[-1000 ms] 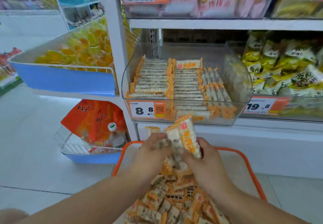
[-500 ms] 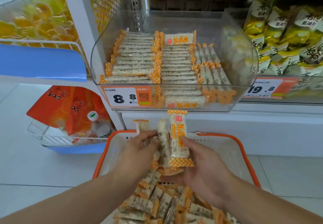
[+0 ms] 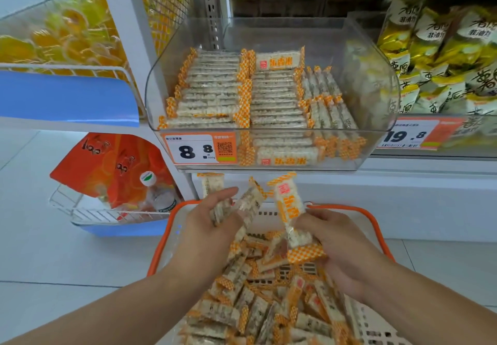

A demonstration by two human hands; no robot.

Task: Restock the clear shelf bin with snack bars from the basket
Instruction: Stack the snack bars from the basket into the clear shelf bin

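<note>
Just below the clear bin (image 3: 376,140), both hands are raised over the basket (image 3: 161,248). The left hand (image 3: 212,226) curls its fingers around several snack bars (image 3: 248,204). The right hand (image 3: 341,245) pinches one bar (image 3: 289,210), tilted upright.

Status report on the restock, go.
Left hand holds several snack bars; right hand holds one bar. Both over basket, below clear bin. Nothing between hands and bin.

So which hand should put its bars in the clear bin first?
Probably the right hand. It holds one snack bar upright, pointing at the clear bin. The left hand cradles several loose bars.
</note>
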